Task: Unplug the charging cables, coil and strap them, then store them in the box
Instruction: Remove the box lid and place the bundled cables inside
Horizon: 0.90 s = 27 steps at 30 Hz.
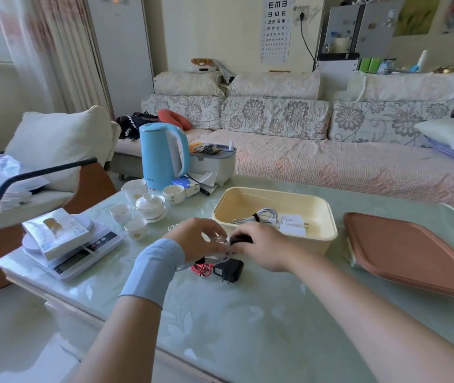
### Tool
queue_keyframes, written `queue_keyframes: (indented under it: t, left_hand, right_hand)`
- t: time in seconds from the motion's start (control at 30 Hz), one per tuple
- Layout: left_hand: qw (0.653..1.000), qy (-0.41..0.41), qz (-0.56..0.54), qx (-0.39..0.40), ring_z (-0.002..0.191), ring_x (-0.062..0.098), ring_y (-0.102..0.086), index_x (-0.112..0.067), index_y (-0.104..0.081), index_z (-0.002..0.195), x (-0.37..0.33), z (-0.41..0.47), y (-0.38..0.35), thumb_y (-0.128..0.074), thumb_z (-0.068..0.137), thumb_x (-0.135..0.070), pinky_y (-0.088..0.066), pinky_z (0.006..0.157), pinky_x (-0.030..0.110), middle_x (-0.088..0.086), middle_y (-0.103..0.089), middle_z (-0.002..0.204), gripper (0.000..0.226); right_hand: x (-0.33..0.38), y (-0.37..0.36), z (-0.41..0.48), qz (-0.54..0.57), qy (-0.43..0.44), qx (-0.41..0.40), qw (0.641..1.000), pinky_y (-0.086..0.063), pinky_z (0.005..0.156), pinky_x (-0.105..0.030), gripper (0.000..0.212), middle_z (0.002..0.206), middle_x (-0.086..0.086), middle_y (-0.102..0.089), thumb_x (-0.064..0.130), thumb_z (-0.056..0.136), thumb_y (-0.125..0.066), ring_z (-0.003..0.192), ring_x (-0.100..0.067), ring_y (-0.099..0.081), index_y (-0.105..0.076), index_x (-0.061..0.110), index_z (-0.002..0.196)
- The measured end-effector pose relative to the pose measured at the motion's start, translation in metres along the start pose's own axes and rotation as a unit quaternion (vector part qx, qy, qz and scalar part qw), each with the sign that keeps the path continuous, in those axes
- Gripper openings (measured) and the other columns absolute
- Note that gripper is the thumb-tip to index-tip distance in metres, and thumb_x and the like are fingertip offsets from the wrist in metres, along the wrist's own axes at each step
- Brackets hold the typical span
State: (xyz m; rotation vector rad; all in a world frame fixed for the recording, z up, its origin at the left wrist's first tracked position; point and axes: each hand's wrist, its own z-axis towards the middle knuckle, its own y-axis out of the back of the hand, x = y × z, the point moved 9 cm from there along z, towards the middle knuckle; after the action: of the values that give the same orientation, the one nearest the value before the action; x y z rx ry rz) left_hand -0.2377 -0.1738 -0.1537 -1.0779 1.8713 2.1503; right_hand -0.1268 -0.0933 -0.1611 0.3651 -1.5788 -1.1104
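Above the table, my left hand (197, 234) grips a coiled pale cable (220, 241). My right hand (264, 246) pinches a black strap (241, 239) at that coil. Beneath both hands lie a red cable (202, 269) and a black plug adapter (228, 270). The cream box (318, 246) stands just behind my right hand. It holds a strapped white cable (259, 218) and two white chargers (292, 223).
The brown box lid (411, 254) lies to the right. White tea cups (137, 214), a blue kettle (162, 154) and a grey organiser (219, 161) stand behind on the left. A kitchen scale with a booklet (65, 244) sits at the table's left corner.
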Motion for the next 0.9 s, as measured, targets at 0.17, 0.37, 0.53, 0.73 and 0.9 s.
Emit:
queue_keyframes:
  t: [0.17,0.37,0.53,0.73,0.9]
  left_hand:
    - [0.998,-0.002,0.058,0.015,0.098,0.015,-0.059,-0.033,-0.059,0.118,-0.011,0.024,0.004,-0.074,0.081,-0.027,-0.046,0.088,0.025,-0.008,-0.063,0.112,0.040]
    - [0.984,-0.084,-0.005,-0.154,0.092,0.016,-0.051,-0.022,-0.066,0.111,-0.045,0.071,0.009,-0.074,0.082,-0.018,-0.036,0.081,0.019,0.000,-0.051,0.112,0.030]
    - [0.989,-0.068,0.007,-0.131,0.094,0.018,-0.057,-0.032,-0.064,0.112,-0.050,0.110,-0.034,-0.069,0.081,-0.017,-0.050,0.081,0.028,-0.003,-0.055,0.118,0.035]
    - [0.983,-0.004,0.162,-0.087,0.132,0.023,-0.031,-0.044,-0.056,0.127,-0.043,0.129,-0.062,-0.049,0.091,-0.045,-0.030,0.107,0.039,-0.006,-0.042,0.142,0.037]
    - [0.981,-0.004,0.196,-0.004,0.142,0.021,-0.027,-0.038,-0.015,0.152,-0.044,0.126,-0.075,-0.032,0.097,-0.052,-0.017,0.115,0.040,-0.002,-0.032,0.154,0.059]
  right_hand:
    - [-0.033,0.049,0.010,0.010,-0.027,-0.102,0.994,-0.035,0.087,-0.024,0.019,0.117,0.001,-0.057,0.026,0.096,-0.059,0.110,-0.017,-0.052,-0.064,0.022,0.114]
    - [-0.087,0.088,0.015,0.028,-0.082,-0.165,0.982,-0.034,0.080,-0.025,0.021,0.122,-0.002,-0.056,0.016,0.098,-0.051,0.102,-0.019,-0.051,-0.055,0.023,0.117]
    - [-0.132,0.090,0.016,-0.002,-0.136,-0.176,0.975,-0.041,0.078,-0.028,0.014,0.115,-0.002,-0.063,0.022,0.097,-0.057,0.098,-0.021,-0.057,-0.058,0.024,0.111]
    - [-0.151,0.079,0.023,-0.081,-0.168,-0.132,0.974,-0.046,0.090,-0.032,0.023,0.118,-0.002,-0.061,0.034,0.092,-0.059,0.111,-0.025,-0.056,-0.064,0.030,0.114]
    - [-0.143,0.074,0.022,-0.185,-0.159,-0.083,0.966,-0.040,0.103,-0.040,0.039,0.135,-0.011,-0.054,0.034,0.096,-0.047,0.127,-0.034,-0.043,-0.058,0.022,0.131]
